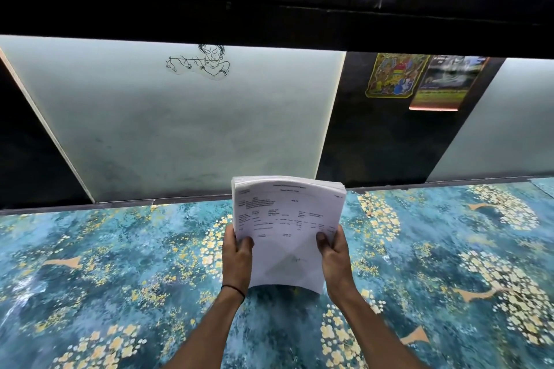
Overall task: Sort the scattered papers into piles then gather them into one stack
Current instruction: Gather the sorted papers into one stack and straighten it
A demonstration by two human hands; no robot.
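A thick stack of white printed papers (pixel 287 219) is held up in front of me, above the blue floral surface (pixel 120 263). My left hand (pixel 237 255) grips the stack's lower left edge, thumb on the top sheet. My right hand (pixel 334 252) grips the lower right edge in the same way. The top sheet shows lines of printed text and bows slightly. A thin black band sits on my left wrist. No loose sheets are visible on the surface.
A pale glass panel with a line drawing (pixel 199 61) stands behind the surface. To its right, two colourful pictures (pixel 395 75) hang on a dark panel. A dark overhang runs across the top.
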